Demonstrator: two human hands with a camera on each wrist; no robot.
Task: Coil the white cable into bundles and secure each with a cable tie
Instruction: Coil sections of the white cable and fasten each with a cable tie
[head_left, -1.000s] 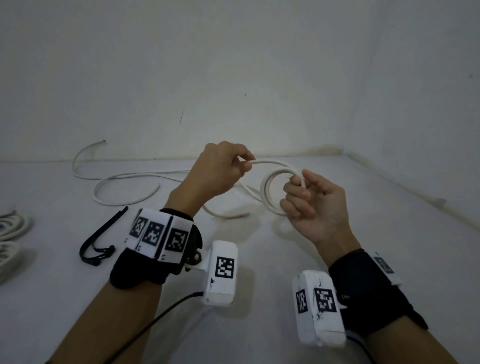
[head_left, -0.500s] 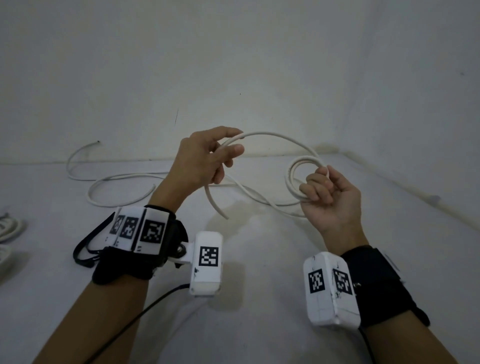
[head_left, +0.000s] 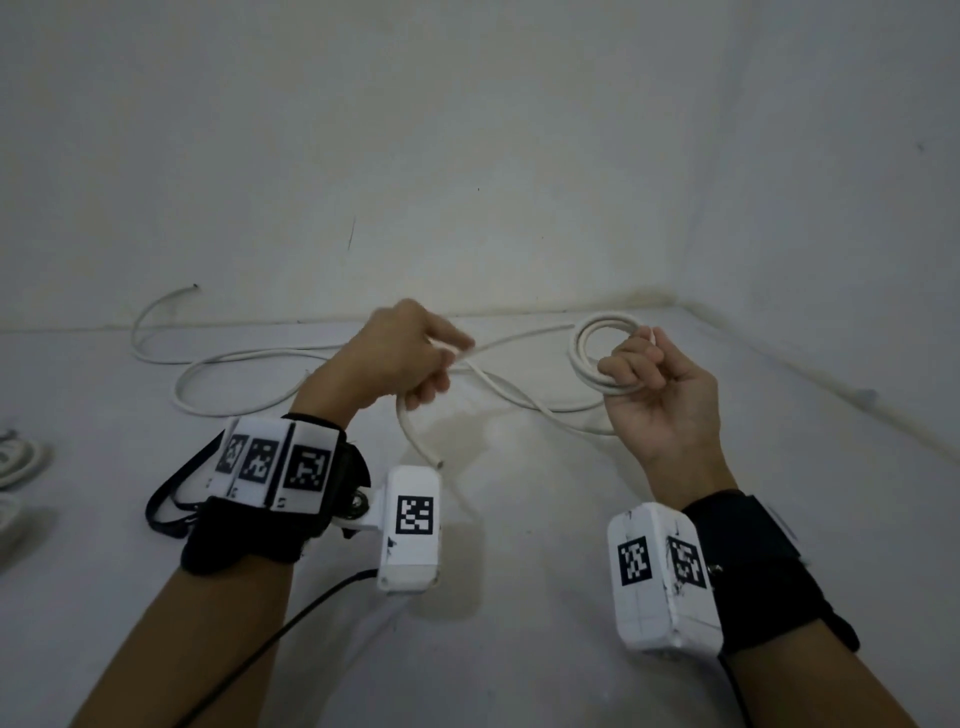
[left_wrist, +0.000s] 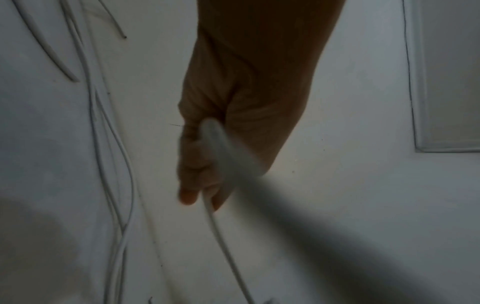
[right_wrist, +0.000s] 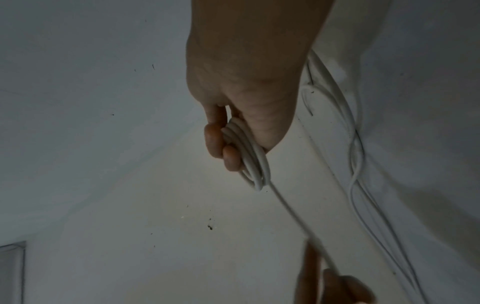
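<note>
Stretching left-right between grips: white cable, left hand pinching it, right hand clutching coil (roughly upright).

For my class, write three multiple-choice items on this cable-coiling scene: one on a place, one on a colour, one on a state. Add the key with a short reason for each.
1. Where does the black strap-like cable tie lie?
A. on the floor by the left wrist
B. round the coil
C. in the right hand

2. What colour is the round cable trailing over the floor?
A. black
B. white
C. red

3. What is the right hand doing?
A. lying flat
B. pointing
C. gripping the small coil of loops

Key: 1 A, it rests on the floor there. 2 B, it is white along its length. 3 C, its fingers curl round the loops.
</note>
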